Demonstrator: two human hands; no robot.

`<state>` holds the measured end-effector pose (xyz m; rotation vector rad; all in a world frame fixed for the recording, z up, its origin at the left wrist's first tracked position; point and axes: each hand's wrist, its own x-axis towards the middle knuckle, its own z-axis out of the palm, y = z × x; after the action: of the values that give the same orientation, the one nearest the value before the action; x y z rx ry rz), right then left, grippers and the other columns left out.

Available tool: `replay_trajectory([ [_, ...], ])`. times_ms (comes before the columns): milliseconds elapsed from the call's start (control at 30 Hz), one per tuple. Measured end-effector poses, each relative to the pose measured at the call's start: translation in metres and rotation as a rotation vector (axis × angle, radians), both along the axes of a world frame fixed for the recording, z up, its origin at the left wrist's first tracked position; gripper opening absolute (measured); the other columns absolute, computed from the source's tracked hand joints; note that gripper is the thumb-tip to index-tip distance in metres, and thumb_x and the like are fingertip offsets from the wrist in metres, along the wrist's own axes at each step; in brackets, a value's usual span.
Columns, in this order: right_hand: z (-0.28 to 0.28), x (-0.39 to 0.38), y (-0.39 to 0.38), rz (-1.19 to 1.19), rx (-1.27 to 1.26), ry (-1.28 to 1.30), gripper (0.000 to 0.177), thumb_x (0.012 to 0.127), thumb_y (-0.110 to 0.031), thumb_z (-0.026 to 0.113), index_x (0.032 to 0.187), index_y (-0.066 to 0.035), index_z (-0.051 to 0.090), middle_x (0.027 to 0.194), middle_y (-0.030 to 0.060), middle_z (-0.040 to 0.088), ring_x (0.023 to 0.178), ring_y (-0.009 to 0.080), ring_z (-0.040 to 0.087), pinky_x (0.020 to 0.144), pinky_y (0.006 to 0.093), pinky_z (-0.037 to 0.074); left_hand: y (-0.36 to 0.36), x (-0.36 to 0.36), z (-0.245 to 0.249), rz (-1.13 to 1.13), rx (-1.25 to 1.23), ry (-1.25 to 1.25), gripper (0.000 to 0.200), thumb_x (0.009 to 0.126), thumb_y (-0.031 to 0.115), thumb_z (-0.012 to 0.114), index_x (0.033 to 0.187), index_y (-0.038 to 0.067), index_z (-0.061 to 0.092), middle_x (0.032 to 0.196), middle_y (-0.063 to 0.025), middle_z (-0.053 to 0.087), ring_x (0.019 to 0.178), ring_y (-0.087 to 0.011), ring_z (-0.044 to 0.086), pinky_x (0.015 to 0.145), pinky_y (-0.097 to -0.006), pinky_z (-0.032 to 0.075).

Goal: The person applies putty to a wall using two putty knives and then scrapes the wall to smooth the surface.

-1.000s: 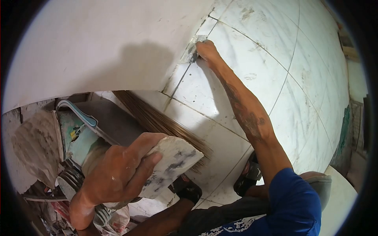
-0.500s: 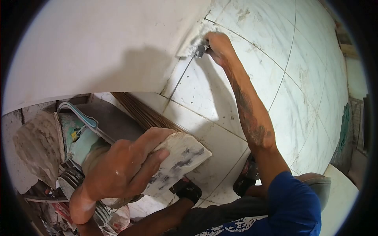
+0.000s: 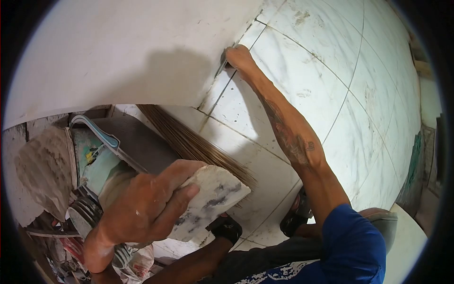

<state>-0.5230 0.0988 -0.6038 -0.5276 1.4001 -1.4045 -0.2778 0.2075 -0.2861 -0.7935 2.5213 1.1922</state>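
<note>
My left hand (image 3: 142, 203) grips the edge of a flat board (image 3: 213, 196) between thumb and fingers. Whitish filler with dark grey patches covers the board's face. At the foot of the white wall (image 3: 127, 52), my right hand (image 3: 240, 57) is closed around a dark scraper (image 3: 228, 64), of which only a small part shows. Its blade lies along the seam between wall and tiled floor (image 3: 293, 80), mostly hidden by the hand.
A stick broom (image 3: 189, 142) lies on the tiles beyond the left hand. A dark grey padded panel (image 3: 127, 139), a dusty sack (image 3: 45, 173) and coiled hose-like material (image 3: 85, 215) crowd the left side. My sandalled feet (image 3: 227, 230) are below, beside a low seat (image 3: 380, 220).
My right hand has moved left, closer to the wall, and its scraper has turned along the seam. White paste seen around the blade earlier no longer shows. The board has shifted slightly.
</note>
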Motion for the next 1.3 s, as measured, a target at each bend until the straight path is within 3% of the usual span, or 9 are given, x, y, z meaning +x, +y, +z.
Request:
replay_trajectory([
  [133,0.046,-0.016,0.017,-0.071,0.021,0.056,0.021,0.084,-0.012,0.053,0.083,0.008,0.058,0.076,0.0102,0.056,0.066,0.0187,0.052,0.058,0.0351,0.045,0.001,-0.007,-0.004,0.047,0.123,0.028,0.027,0.094,0.005,0.053,0.119,-0.006,0.053,0.090,-0.0181,0.065,0.067,-0.0291,0.067,0.058,-0.0350,0.049],
  [233,0.013,-0.054,0.031,-0.193,-0.003,-0.054,0.017,0.086,-0.011,0.053,0.084,0.005,0.059,0.075,0.0075,0.055,0.065,0.0182,0.052,0.060,0.0334,0.046,-0.002,-0.008,-0.004,-0.015,0.058,0.029,0.027,0.094,0.004,0.053,0.119,-0.007,0.053,0.090,-0.0184,0.065,0.067,-0.0294,0.067,0.058,-0.0351,0.049],
  [400,-0.026,-0.067,0.029,-0.199,-0.004,-0.080,0.016,0.085,-0.014,0.056,0.083,0.002,0.059,0.074,0.0046,0.053,0.065,0.0147,0.048,0.054,0.0338,0.041,-0.007,-0.002,-0.012,-0.173,-0.039,0.202,0.038,0.080,-0.006,0.067,0.115,-0.013,0.054,0.110,-0.0347,0.058,0.061,-0.0264,0.063,0.045,-0.0346,0.046],
  [667,-0.032,-0.061,-0.032,-0.071,0.066,0.231,0.026,0.083,-0.019,0.059,0.077,0.006,0.057,0.070,0.0048,0.051,0.062,0.0137,0.046,0.052,0.0332,0.039,-0.007,-0.006,-0.006,0.063,0.180,0.096,0.032,0.091,0.000,0.058,0.121,-0.008,0.052,0.079,-0.0177,0.065,0.054,-0.0268,0.063,0.048,-0.0342,0.047],
  [933,0.011,-0.100,0.016,-0.194,-0.154,-0.156,0.014,0.088,-0.009,0.057,0.085,0.004,0.059,0.076,0.0070,0.055,0.063,0.0177,0.051,0.057,0.0367,0.047,-0.011,-0.014,-0.008,0.067,0.167,0.071,0.028,0.093,0.006,0.055,0.118,-0.006,0.055,0.093,-0.0176,0.065,0.066,-0.0277,0.066,0.058,-0.0340,0.049],
  [1033,-0.030,-0.116,0.010,-0.263,0.068,-0.028,0.013,0.087,-0.011,0.058,0.079,-0.001,0.059,0.071,0.0040,0.051,0.060,0.0158,0.049,0.054,0.0363,0.043,-0.014,-0.011,-0.010,-0.021,0.090,0.097,0.028,0.093,0.004,0.056,0.118,-0.006,0.054,0.095,-0.0190,0.065,0.067,-0.0289,0.067,0.058,-0.0345,0.050],
  [1133,-0.031,-0.112,0.012,-0.207,-0.030,0.051,0.024,0.081,-0.015,0.056,0.078,0.009,0.058,0.071,0.0089,0.055,0.063,0.0170,0.051,0.055,0.0378,0.044,-0.015,-0.007,-0.014,-0.093,-0.007,0.140,0.028,0.093,0.003,0.055,0.118,-0.008,0.053,0.097,-0.0215,0.065,0.067,-0.0307,0.067,0.058,-0.0355,0.050],
  [1267,-0.045,-0.120,-0.016,-0.064,-0.050,0.202,0.020,0.083,-0.020,0.056,0.067,-0.007,0.053,0.061,-0.0003,0.044,0.057,0.0105,0.039,0.048,0.0339,0.030,-0.016,-0.005,-0.016,-0.063,0.014,0.182,0.028,0.093,0.002,0.054,0.118,-0.009,0.051,0.097,-0.0245,0.064,0.068,-0.0333,0.067,0.058,-0.0373,0.051],
  [1300,-0.040,-0.114,-0.029,-0.112,0.025,0.241,0.022,0.082,-0.019,0.055,0.068,-0.003,0.054,0.063,0.0021,0.047,0.060,0.0127,0.042,0.049,0.0357,0.032,-0.016,-0.004,-0.016,-0.049,0.028,0.166,0.028,0.093,0.002,0.054,0.118,-0.009,0.051,0.097,-0.0238,0.065,0.069,-0.0329,0.067,0.058,-0.0370,0.051],
])
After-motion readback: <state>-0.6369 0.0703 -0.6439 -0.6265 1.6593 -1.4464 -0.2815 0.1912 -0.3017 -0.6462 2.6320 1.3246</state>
